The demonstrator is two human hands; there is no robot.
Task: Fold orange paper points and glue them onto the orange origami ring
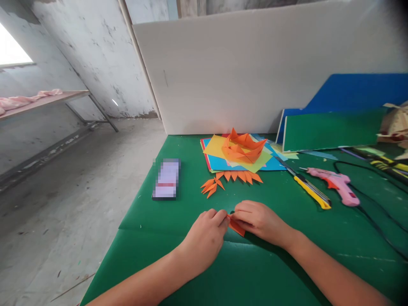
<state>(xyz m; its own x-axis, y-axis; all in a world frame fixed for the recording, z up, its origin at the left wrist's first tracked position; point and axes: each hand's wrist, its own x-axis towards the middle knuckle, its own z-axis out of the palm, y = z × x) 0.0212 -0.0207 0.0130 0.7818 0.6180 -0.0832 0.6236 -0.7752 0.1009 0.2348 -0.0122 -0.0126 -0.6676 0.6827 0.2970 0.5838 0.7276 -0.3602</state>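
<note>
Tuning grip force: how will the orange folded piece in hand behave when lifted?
Probably very light: the orange folded piece looks like thin paper. Pinched between left hand and right hand, it likely crushes easily. Flat, so unlikely to roll.

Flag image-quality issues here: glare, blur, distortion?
Head view: window at upper left is blown out; flat object on the table is pixelated; top right corner is vignetted dark; left hand, right hand and orange paper look sharp, shadows soft.
</note>
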